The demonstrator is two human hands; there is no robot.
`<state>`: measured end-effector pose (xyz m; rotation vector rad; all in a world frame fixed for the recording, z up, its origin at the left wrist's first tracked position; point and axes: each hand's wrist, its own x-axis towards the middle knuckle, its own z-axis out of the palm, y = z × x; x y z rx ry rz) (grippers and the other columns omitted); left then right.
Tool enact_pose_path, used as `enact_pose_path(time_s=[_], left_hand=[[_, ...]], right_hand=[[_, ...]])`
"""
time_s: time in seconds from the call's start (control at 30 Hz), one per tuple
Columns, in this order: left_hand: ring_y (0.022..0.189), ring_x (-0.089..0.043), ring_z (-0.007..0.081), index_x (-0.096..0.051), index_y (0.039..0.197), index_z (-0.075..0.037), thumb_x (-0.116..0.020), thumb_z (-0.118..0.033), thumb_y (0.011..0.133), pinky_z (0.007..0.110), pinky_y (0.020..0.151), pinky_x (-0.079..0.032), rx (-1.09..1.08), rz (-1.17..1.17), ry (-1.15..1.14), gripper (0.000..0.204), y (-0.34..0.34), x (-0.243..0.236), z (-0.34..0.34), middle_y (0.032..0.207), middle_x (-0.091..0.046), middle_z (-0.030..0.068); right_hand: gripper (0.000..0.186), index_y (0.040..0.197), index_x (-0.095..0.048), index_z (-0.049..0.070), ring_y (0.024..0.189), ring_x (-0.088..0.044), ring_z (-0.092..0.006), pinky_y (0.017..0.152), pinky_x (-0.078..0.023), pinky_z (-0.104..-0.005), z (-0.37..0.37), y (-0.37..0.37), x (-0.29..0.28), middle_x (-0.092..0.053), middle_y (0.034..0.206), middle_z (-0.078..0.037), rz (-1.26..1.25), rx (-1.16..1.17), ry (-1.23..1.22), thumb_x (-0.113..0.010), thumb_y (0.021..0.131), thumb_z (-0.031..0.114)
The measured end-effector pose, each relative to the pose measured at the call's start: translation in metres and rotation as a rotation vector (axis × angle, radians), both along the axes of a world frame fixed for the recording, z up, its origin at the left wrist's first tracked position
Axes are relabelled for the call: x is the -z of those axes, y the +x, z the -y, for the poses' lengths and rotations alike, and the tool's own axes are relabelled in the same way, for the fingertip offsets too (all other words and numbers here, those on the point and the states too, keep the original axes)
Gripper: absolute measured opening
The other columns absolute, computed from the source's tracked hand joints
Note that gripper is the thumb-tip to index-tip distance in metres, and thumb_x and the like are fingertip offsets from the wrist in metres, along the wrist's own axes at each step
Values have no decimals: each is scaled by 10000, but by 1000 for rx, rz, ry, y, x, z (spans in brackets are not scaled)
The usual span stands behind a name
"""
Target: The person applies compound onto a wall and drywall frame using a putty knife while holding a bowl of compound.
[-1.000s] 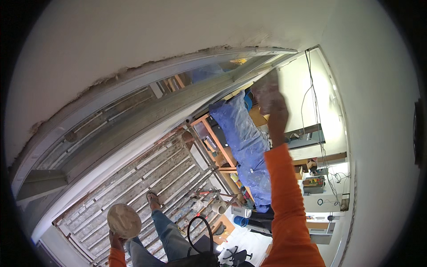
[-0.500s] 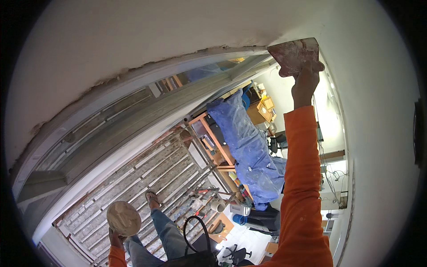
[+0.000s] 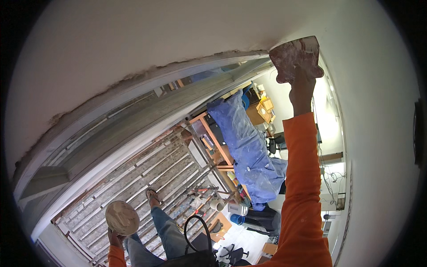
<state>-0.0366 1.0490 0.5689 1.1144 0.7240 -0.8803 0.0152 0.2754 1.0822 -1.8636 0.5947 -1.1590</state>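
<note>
My right hand (image 3: 303,91) is raised high on an outstretched arm, its fingers closed round a wide putty knife (image 3: 293,55). White filler smears the reddish-brown blade, which is up at the wall (image 3: 249,26) by the upper right end of the window frame (image 3: 147,100). I cannot tell whether its edge touches. Low on the left, my left hand (image 3: 116,238) grips a round bowl of putty (image 3: 122,218) at its lower rim. The pale paste nearly fills the bowl. A rough, broken plaster edge (image 3: 133,79) runs along the frame.
Beneath me is a slatted platform (image 3: 129,182) with my sandalled foot (image 3: 152,195) on it. Tools and a cup (image 3: 217,204) lie at its right side. Beyond stand a shelf under blue sheeting (image 3: 249,147), an office chair (image 3: 235,254) and hanging cables (image 3: 331,180).
The putty knife has tilted and my right wrist has dropped slightly, with the blade still by the frame's corner. My left hand and the bowl have barely shifted.
</note>
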Motion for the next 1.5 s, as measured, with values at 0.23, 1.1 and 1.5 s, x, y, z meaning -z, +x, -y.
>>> enact_pose_path(time_s=[0.23, 1.1, 1.5], left_hand=[[1014, -710, 303, -453, 1437, -187, -638, -187, 825, 453, 741, -651, -44, 5, -23, 639, 0, 16, -25, 1263, -629, 124], [955, -721, 253, -486, 1416, -203, -633, -192, 850, 378, 695, -652, -25, 24, -23, 584, -7, 20, -30, 1220, -649, 88], [1103, -670, 261, -457, 1443, -269, -656, -328, 889, 438, 823, -631, -30, -40, 48, 592, -16, 35, -67, 1337, -598, 51]], right_hand=[[178, 1124, -682, -12, 937, -649, -135, 802, -540, -308, -4, -4, 2, -688, 1065, -60, -20, 105, -213, -637, 974, 74], [243, 1189, -598, 11, 951, -701, -216, 725, -603, -349, -77, 10, -10, -673, 1105, -106, 103, -58, 139, -566, 952, 55], [236, 1174, -607, 13, 1012, -689, -237, 880, -553, -377, -76, 24, -24, -672, 1149, -78, -86, -2, -152, -613, 940, 46]])
